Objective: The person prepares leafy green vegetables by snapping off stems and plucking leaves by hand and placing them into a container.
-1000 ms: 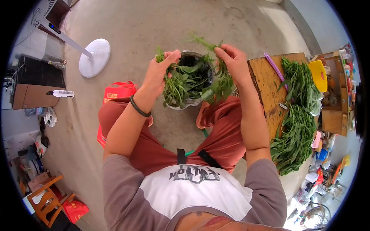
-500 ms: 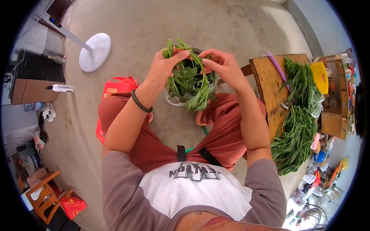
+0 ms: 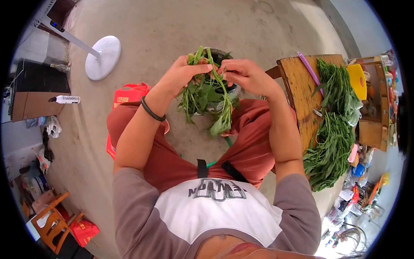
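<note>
- Left hand (image 3: 179, 77): fingers pinch the bunch (image 3: 197, 97); we hold it firm, uncrushed.
- Right hand (image 3: 241, 75): fingers pinch a sprig (image 3: 227, 101); we work over the bucket (image 3: 225, 55).

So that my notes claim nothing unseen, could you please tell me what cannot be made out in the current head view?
All in the head view:
Most of the bin's inside: hidden by leafy stems in the left hand.
Whether the right hand pinches a stem: too small.
The purple strip's lower end: under greens.
The pedestal fan's head: cut off by the dark border.
</note>
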### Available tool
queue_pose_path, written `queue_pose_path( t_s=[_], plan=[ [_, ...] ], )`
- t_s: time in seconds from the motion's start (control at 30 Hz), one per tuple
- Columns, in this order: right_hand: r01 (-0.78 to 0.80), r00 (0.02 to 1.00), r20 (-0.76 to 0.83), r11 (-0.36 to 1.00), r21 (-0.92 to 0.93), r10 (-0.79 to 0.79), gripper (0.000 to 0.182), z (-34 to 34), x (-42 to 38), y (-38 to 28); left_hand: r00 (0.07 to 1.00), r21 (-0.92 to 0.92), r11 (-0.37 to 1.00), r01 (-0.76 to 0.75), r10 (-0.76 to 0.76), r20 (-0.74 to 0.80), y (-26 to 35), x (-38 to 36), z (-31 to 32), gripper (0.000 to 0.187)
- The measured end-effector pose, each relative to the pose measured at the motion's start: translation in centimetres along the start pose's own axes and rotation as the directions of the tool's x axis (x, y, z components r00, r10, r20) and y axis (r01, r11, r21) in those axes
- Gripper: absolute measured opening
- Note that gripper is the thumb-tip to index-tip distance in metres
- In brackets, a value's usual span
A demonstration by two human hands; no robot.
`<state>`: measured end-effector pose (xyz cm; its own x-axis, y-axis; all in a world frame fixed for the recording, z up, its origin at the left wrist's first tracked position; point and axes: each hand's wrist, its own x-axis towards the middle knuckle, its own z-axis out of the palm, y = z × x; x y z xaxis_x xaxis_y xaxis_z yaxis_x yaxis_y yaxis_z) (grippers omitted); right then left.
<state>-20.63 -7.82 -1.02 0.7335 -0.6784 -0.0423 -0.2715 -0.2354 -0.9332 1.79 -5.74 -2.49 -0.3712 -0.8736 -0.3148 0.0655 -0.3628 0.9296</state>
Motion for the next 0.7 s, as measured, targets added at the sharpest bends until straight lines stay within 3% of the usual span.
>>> queue_pose_path(
  t_s=[0.07,0.17,0.27,0.37,0.47,0.57,0.6,0.7],
  plan=[
    [-0.078,0.995,0.055,0.996,-0.038,0.08,0.009,0.0,-0.1,-0.3,1.0,-0.044,0.999,0.013,-0.014,-0.02,-0.1,0.1,0.2,0.017],
    [-0.057,0.998,0.008,0.995,-0.087,0.058,0.008,0.0,-0.2,-1.0,0.993,-0.116,0.993,0.028,-0.041,-0.109,-0.5,0.4,0.6,0.017],
    [0.241,0.956,-0.056,0.876,-0.418,-0.289,0.01,0.6,0.0,-0.2,0.991,-0.163,0.985,0.048,-0.067,-0.114,-0.3,0.6,0.6,0.016],
    [-0.077,0.997,0.024,0.996,-0.033,0.078,0.012,0.2,-0.7,-1.1,0.993,-0.112,0.991,0.078,-0.087,-0.08,-0.6,0.9,0.3,0.016],
    [-0.16,0.986,0.047,0.987,0.002,0.16,0.015,-0.6,-0.4,-0.3,0.995,-0.159,0.987,0.029,-0.045,-0.094,-0.6,1.1,0.7,0.018],
    [-0.075,0.955,-0.293,0.992,-0.101,0.042,0.017,1.1,0.7,0.8,0.981,-0.17,0.982,-0.08,0.046,-0.19,0.0,1.1,0.0,0.018],
    [0.084,0.907,-0.384,0.97,-0.23,-0.17,0.017,1.6,1.3,1.2,0.976,-0.156,0.982,-0.104,0.071,-0.205,0.1,1.0,-0.4,0.019],
    [0.102,0.693,-0.643,0.926,-0.362,-0.327,0.017,2.0,2.0,1.0,0.958,-0.145,0.978,-0.153,0.111,-0.264,0.3,0.8,-0.9,0.02]
  ],
)
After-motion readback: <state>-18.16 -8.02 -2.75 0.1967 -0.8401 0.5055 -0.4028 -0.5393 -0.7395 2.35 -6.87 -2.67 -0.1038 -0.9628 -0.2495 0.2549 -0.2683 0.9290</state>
